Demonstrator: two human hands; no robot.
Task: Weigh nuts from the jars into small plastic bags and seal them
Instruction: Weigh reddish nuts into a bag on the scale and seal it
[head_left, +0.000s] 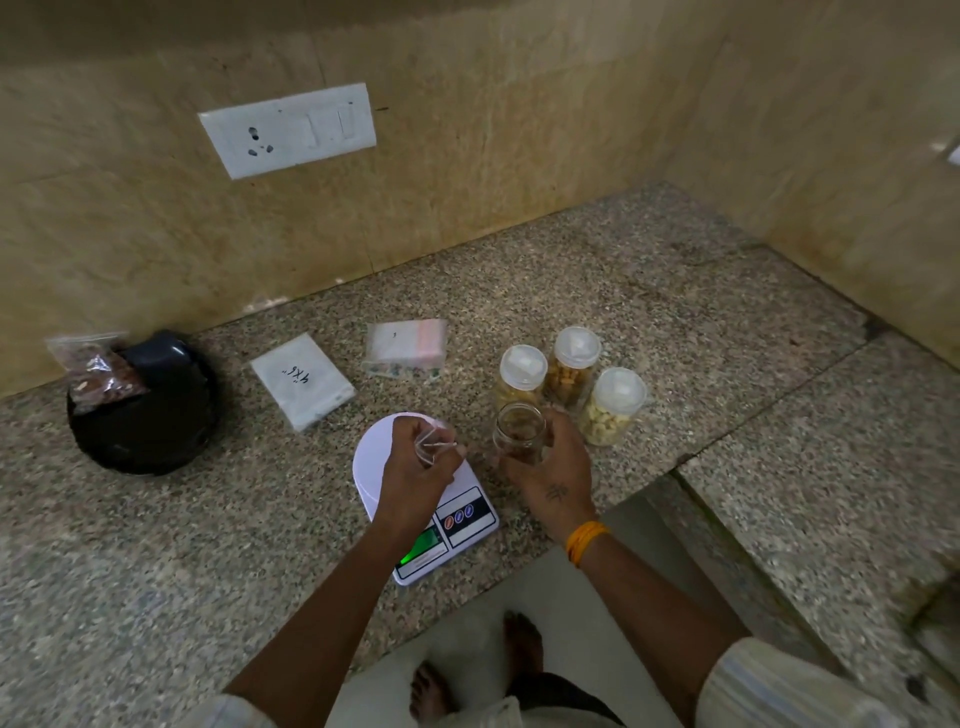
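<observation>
My left hand (415, 467) pinches a small clear plastic bag (434, 441) above the white digital scale (441, 525), whose green display is lit. My right hand (550, 467) grips an open jar (519, 428) with brown nuts inside, just right of the scale. Three lidded jars stand behind it: one (522, 371) at the left, one (574, 364) with golden nuts, and one (615, 405) with pale cashews.
A white packet marked 4x6 (301, 379) and a stack of zip bags (405, 345) lie behind the scale. At far left a black bowl (143, 410) carries a filled bag of brown nuts (98, 371). The granite counter (675, 312) ends at walls; its front edge runs below the scale.
</observation>
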